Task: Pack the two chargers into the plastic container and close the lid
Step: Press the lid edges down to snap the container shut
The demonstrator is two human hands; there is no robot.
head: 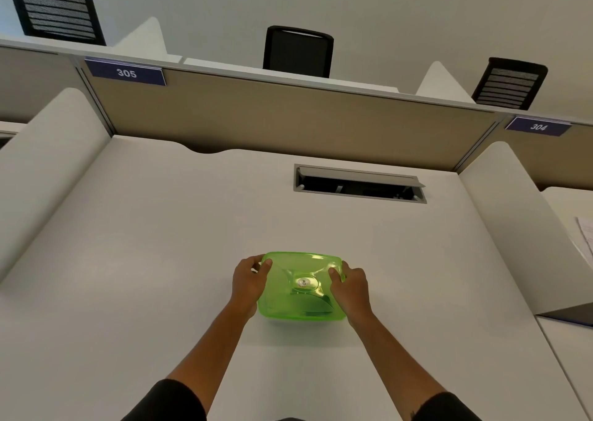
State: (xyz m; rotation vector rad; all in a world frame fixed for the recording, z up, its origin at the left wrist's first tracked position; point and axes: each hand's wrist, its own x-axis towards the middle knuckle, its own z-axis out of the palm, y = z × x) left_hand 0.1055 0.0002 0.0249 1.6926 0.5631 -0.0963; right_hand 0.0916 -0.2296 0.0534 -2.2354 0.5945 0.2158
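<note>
A translucent green plastic container [301, 287] sits on the white desk [160, 260], with its green lid on top and a round vent in the lid's middle. My left hand [248, 281] grips its left side, thumb on the lid's far left corner. My right hand [351, 284] grips its right side, thumb pressed on the lid's far right corner. A dark shape shows faintly through the green plastic near the front right; I cannot tell what it is. No charger lies on the desk.
An open cable hatch [359, 184] is set in the desk behind the container. A beige partition [272, 115] with labels 305 and 304 closes the far side, white dividers stand left and right. Papers [585, 237] lie on the neighbouring desk at right.
</note>
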